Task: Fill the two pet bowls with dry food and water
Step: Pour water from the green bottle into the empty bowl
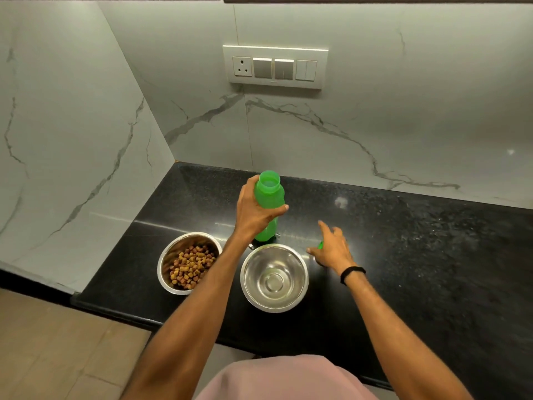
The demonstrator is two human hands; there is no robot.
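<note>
Standing upright on the black counter [403, 255], just behind the empty steel bowl [251, 272]: green bottle [268, 189], mouth uncapped, left hand [253, 212] clamped round its upper body. Right hand [334, 249] beside that bowl, fingers splayed apart over a green scrap [320, 245], probably the cap; kibble bowl [178, 246] already filled. Step in hand, by judgement: water. The next move calls for lifting the bottle and tilting its mouth over the empty bowl.

Place: home kitchen
Bench [403, 255]: black speckled stone, in a corner
Walls [375, 111]: white marble-look tiles behind and left of bench
Switch panel [275, 67]: socket and switches, above bench
Floor [57, 356]: beige tiles, below bench
</note>
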